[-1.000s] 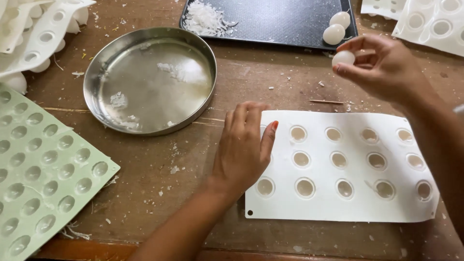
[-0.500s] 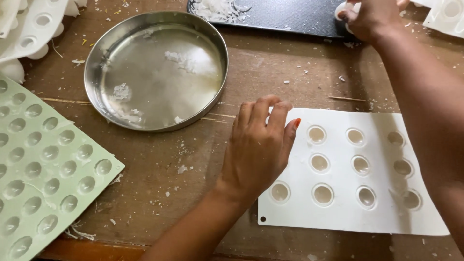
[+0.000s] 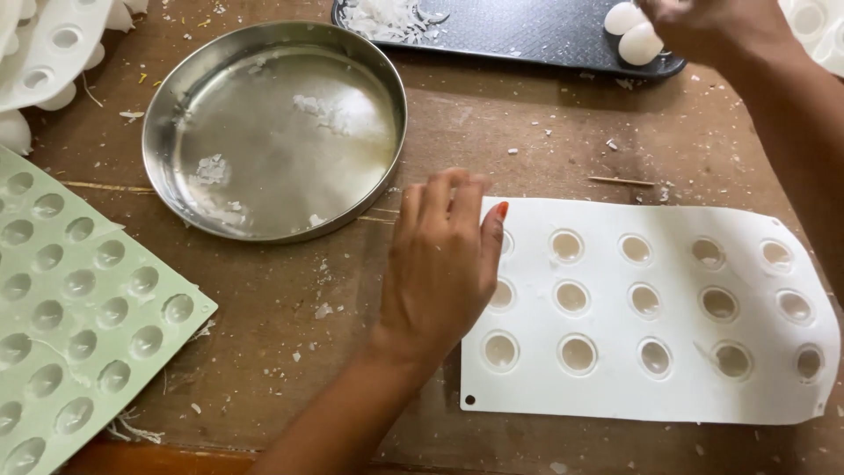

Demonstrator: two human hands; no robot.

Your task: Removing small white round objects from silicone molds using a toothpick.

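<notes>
My left hand (image 3: 444, 264) rests flat on the left edge of a white silicone mould (image 3: 668, 387), fingers apart, covering its leftmost cavities. The mould's round cavities look empty. My right hand (image 3: 712, 26) reaches to the top right over a black tray (image 3: 527, 31), right beside two white round balls (image 3: 635, 35) lying on it. The right hand's fingers are cut off by the frame's top edge, so what they grip is hidden.
A round steel plate (image 3: 176, 105) with white flakes sits at the upper left. A pale green mould (image 3: 79, 325) lies at the left edge, white moulds (image 3: 44, 62) above it and another at the top right corner (image 3: 813, 26). White shavings (image 3: 387, 18) lie on the black tray. Crumbs dot the wooden table.
My right hand carried a white ball from above the mould up to the black tray. My left hand stayed on the mould's left edge; the view shifted.
</notes>
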